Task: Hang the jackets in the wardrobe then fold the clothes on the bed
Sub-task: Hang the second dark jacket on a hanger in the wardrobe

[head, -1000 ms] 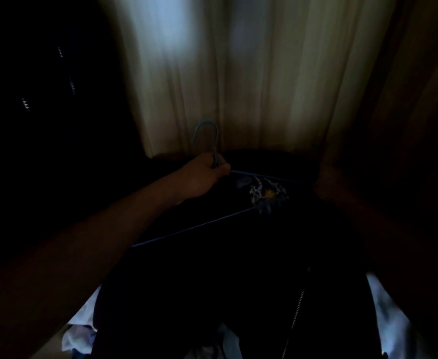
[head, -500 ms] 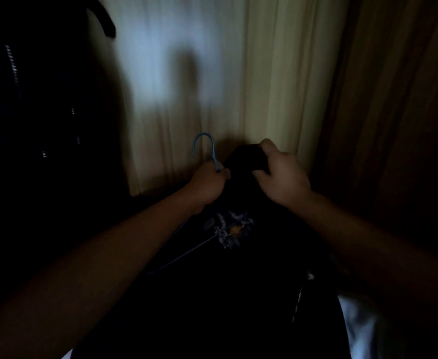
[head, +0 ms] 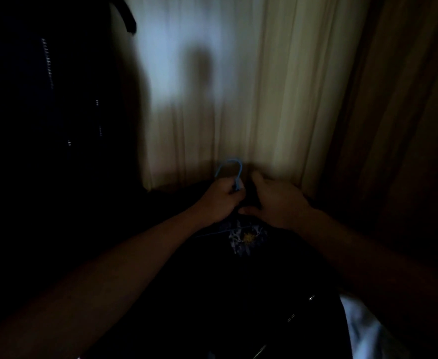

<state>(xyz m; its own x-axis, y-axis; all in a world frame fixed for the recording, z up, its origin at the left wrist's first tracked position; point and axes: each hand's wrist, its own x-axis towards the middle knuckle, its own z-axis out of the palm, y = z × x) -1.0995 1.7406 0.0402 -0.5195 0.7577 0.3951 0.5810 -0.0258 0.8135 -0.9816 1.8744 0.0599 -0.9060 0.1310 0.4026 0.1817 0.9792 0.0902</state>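
Dim light here, and both arms reach forward over a dark jacket [head: 238,281] that fills the lower middle of the view. The left grip [head: 219,200] is curled tight round the neck of a blue wire hanger [head: 240,172], whose hook stands up just above the knuckles against the pale curtain [head: 264,86]. A thin blue line of the hanger's shoulder runs down and left from that fist and lies across the jacket's top.

The right grip [head: 277,203] sits just beside the left, almost touching it. Its fingers are loose and spread, thumb out to the side, and it lies on the dark cloth near the collar rather than clutching it.

Below the two grips is a pale embroidered patch [head: 246,238] with a yellow centre, and lower down a metal zip [head: 290,318] glints on a slant.

Off to the left hang more dark garments [head: 57,99] — only flecks of zip teeth show in the black. On the right stands a brown wooden panel [head: 407,125]. A white cloth [head: 363,332] peeks out at the bottom right, under the jacket's edge.
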